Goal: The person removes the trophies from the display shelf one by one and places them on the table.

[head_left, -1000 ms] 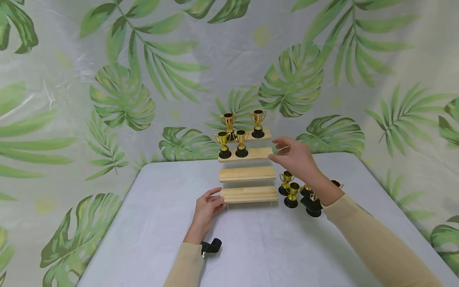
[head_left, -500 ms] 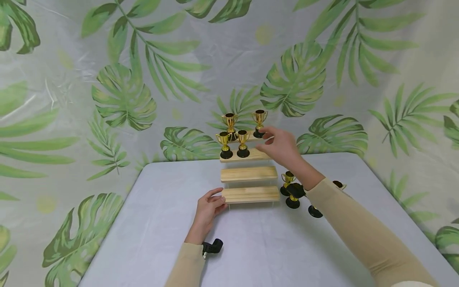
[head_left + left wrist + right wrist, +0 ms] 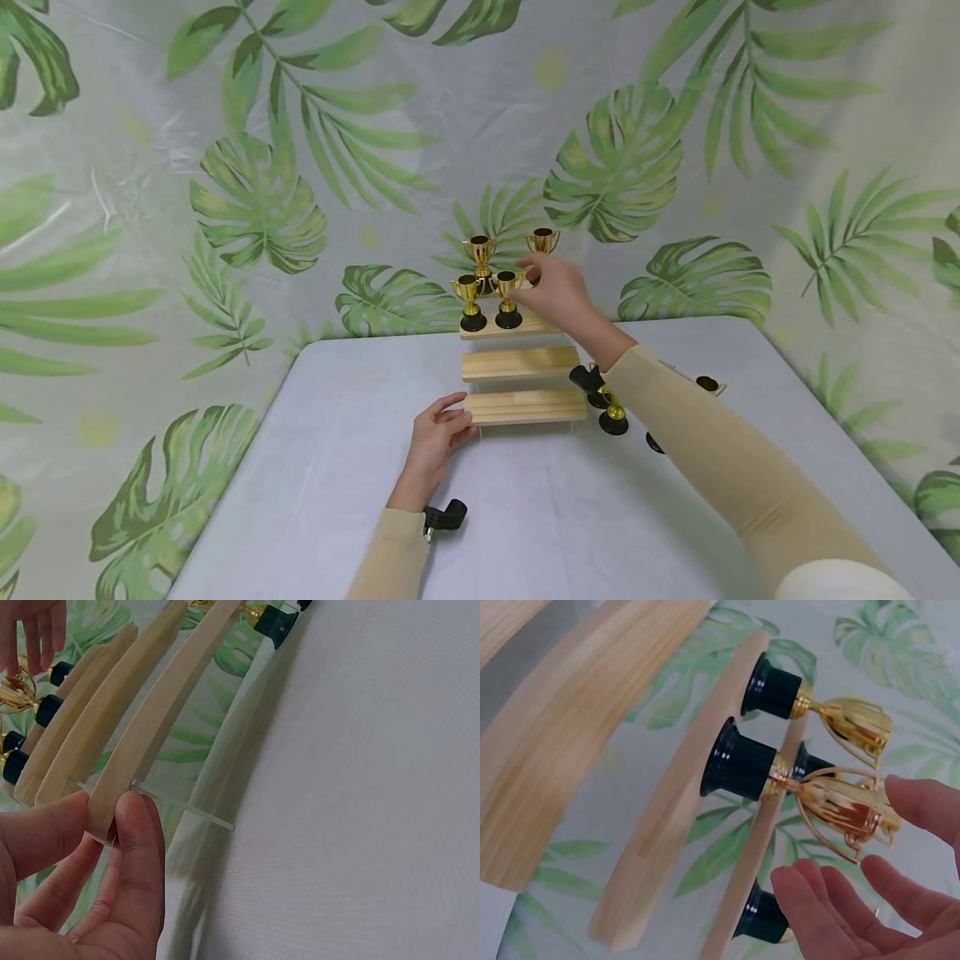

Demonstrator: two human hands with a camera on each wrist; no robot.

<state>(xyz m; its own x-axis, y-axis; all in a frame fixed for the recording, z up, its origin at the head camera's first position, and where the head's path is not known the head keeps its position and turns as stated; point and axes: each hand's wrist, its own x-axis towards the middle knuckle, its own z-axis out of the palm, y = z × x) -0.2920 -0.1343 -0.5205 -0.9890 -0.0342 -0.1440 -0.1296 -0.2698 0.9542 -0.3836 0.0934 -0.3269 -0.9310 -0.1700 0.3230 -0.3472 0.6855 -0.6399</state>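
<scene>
A tiered wooden display stand [image 3: 525, 408] is at the middle of the table. My left hand [image 3: 437, 433] pinches the left end of its lowest board [image 3: 142, 742] between thumb and fingers. My right hand [image 3: 558, 292] reaches over the second board from the top, thumb and fingers spread about a small gold trophy cup [image 3: 840, 802] without a visible grip. That trophy stands upright on its black base, beside another trophy [image 3: 468, 300] to its left. Behind, on the top board, are two more trophies, the left one [image 3: 480, 254] and the right one [image 3: 542, 240], partly hidden by my right hand.
More trophies [image 3: 613, 417] stand on the table right of the stand, partly hidden by my right sleeve [image 3: 705, 433]. The two lower boards, including the third board [image 3: 521, 363], carry no trophies. A leaf-print sheet [image 3: 375, 167] hangs behind the white-covered table [image 3: 337, 467].
My right hand has moved left, from the right end of the stand to the right trophy on the second board. My left hand keeps its hold on the lowest board.
</scene>
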